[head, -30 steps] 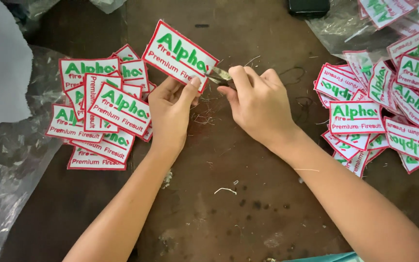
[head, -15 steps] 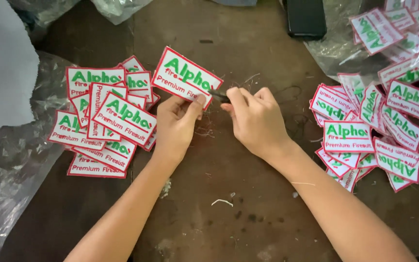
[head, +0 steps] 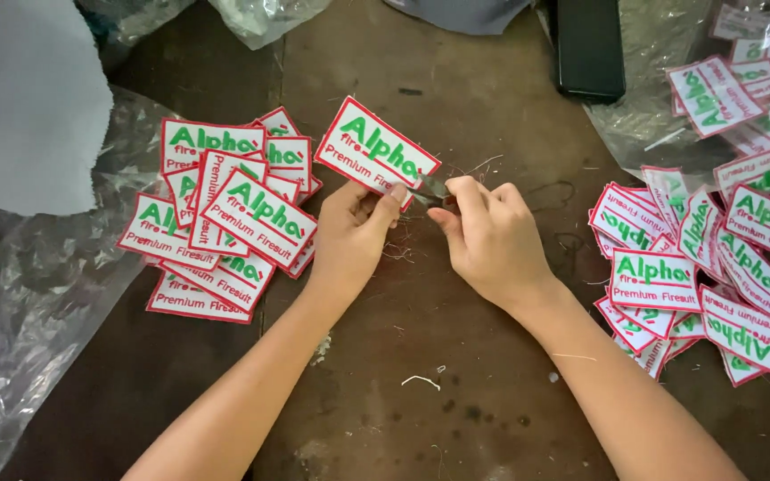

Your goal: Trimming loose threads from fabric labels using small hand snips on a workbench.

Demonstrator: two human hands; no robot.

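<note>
The person is sitting over a dark brown surface (head: pixel 456 374) and is working with both hands at its middle. The left hand (head: pixel 349 236) is holding up a white patch (head: pixel 374 151) with a red border and green letters; the fingers are closed on its lower right edge, with the thumb lying on the front side. The patch is tilting, its left end higher, and it is raised a little above the surface, just beside the pile on the left. The right hand (head: pixel 492 236) is closing its fingers around a small metal snipper (head: pixel 431 190), and the tip of this tool is touching the corner of the patch where the left thumb is pressing. Whether the blades are open or shut, I cannot tell, because they are too small. To the left a pile of patches (head: pixel 225 227) of the same kind is lying, overlapping one another, partly on clear plastic (head: pixel 20 312). To the right another pile (head: pixel 697 276) is spreading, well apart from the hands, and more patches are lying higher up on a plastic bag (head: pixel 661 125). A black flat object (head: pixel 588 49) is lying at the top edge. Some loose threads (head: pixel 421 381) are lying on the surface near the forearms.
</note>
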